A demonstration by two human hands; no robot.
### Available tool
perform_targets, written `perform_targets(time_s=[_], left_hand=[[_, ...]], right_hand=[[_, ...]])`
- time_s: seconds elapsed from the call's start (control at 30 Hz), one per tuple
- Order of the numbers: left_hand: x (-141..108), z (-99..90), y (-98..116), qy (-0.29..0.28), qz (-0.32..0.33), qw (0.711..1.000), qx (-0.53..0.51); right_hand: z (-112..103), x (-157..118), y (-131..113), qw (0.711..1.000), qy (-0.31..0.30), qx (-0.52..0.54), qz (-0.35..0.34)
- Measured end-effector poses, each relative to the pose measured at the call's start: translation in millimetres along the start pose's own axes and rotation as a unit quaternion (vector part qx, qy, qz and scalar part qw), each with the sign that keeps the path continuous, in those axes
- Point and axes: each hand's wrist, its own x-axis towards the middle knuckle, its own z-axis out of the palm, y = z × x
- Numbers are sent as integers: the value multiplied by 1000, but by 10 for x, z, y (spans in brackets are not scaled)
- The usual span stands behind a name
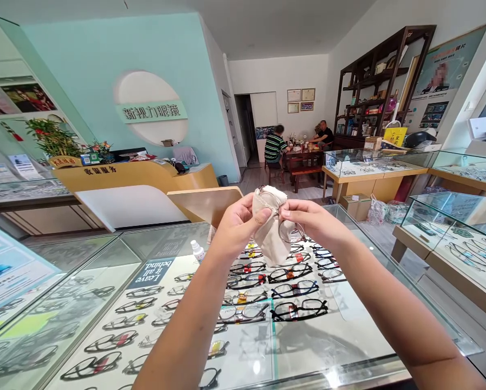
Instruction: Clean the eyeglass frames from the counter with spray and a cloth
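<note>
left hand (240, 221): grasping beige cloth (270, 244) between thumb and fingers | right hand (311, 216): pinching thin-rimmed glasses (286, 232) at its fingertips, rim against the cloth | position: cloth and glasses between both hands, above glass-topped table (354, 338)

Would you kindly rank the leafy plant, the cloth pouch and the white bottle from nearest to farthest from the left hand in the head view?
From the left hand:
1. Cloth pouch: held in its grip.
2. White bottle: on the glass display case, left of the hand.
3. Leafy plant: far left, by the yellow desk.
</note>
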Motion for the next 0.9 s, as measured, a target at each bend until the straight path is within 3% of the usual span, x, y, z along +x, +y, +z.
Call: perform_targets(time_s=[0.17, 0.37, 0.43, 0.6, 0.67, 0.77, 0.9], left_hand=[[-25, 98, -77, 83, 66, 994, 39], [-31, 214, -136, 194, 139, 966, 97], [-28, 185, -91, 173, 119, 974, 83], [-35, 35, 62, 20, 30, 999, 39], [-44, 14, 76, 1, 18, 999, 38], [-49, 59, 11, 14, 31, 999, 29], [-34, 186, -126, 107, 90, 988, 62]], right_hand=[[90, -13, -2, 997, -39, 56, 25], [172, 2, 42, 996, -62, 58, 35], [155, -7, 13, 996, -63, 59, 37], [65, -25, -61, 997, -38, 64, 32], [45, -23, -57, 996, -35, 78, 36], [62, -15, -21, 993, -43, 97, 50], [140, -14, 15, 990, -63, 109, 58]])
